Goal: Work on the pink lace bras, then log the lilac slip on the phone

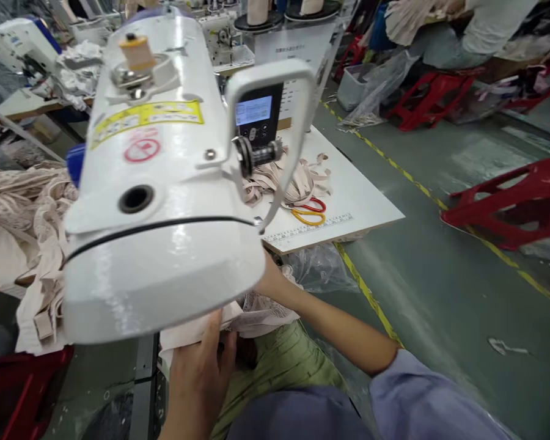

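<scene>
A white sewing machine (165, 256) fills the middle of the view, and its head covers the stitching area. Below it hangs pale beige lace fabric (268, 315), partly over my lap. My left hand (201, 366) is closed on the fabric's near edge, index finger on top and thumb to the side; its other fingers are hidden. On the machine's right side, my right hand (271, 275) reaches in beside the lace. The machine head hides its fingers, so their grip does not show.
Scissors (309, 214) with red and yellow handles lie by beige straps (297, 180) on the white tabletop (357, 201). Beige lace pieces (36, 238) are heaped at left. Red stools (513, 195) stand on the floor at right. A person (467, 43) sits farther back.
</scene>
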### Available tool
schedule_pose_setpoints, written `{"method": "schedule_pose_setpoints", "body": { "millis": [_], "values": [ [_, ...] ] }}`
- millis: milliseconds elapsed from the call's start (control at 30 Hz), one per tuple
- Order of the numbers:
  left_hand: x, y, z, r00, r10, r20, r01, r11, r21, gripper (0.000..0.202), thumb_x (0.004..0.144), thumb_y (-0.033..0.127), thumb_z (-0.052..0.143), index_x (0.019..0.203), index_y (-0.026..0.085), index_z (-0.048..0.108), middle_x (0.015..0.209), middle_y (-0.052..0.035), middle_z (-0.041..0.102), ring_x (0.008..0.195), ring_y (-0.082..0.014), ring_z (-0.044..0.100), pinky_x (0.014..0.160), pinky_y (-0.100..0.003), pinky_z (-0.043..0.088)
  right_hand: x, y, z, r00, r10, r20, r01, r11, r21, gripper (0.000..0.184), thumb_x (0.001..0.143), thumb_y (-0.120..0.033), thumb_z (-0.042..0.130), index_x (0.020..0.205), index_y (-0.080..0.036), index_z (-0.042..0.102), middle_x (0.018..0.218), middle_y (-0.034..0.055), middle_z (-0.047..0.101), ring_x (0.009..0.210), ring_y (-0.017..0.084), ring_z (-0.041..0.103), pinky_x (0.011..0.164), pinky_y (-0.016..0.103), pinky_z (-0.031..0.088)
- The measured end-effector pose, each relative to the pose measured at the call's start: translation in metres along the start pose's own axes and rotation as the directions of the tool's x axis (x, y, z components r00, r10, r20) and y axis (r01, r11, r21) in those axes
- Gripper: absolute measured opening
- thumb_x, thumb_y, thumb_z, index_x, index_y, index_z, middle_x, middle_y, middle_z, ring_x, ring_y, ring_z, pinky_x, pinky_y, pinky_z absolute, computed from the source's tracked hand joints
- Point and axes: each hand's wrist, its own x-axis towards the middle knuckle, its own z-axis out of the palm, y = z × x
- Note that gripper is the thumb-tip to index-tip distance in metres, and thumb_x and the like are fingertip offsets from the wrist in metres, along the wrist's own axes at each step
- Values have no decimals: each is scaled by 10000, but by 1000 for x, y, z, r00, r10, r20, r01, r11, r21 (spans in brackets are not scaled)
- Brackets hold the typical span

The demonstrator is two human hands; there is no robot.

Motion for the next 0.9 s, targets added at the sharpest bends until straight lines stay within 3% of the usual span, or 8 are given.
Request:
{"method": "schedule_pose_setpoints", "body": {
  "millis": [133,233,600,900],
  "values": [
    [3,3,-6,1000,21,1,-21,1000,5,590,950,321,574,1496,175,404,1309,-170,598,1204,-403,562,796,-470,564,-8,8,0,980,-55,-193,70,995,71,169,901,-309,590,991,-170,626,1205,89,565,850,149,542,765,292,474],
    [5,4,-9,999,29,-22,-29,999,22,563,941,313,592,1461,160,441,1337,-190,574,1177,-398,578,814,-474,554,-16,16,-2,968,-15,-250,44,993,111,187,932,-330,584,1011,-164,622,1117,81,566,853,135,546,742,268,464],
    [11,11,-9,998,48,-32,-47,999,14,576,928,277,618,1462,145,446,1388,-182,536,1239,-372,546,939,-471,503,-44,19,-9,978,104,-182,-70,980,185,202,962,-352,555,967,-153,592,982,58,566,872,143,540,744,266,433],
    [19,16,-11,996,83,-27,-82,997,10,562,933,262,600,1454,116,446,1392,-196,531,1246,-384,538,966,-483,481,-64,4,-9,994,67,-90,-50,984,171,146,920,-309,614,936,-165,601,972,34,570,848,126,535,759,263,440]
  ]
}}
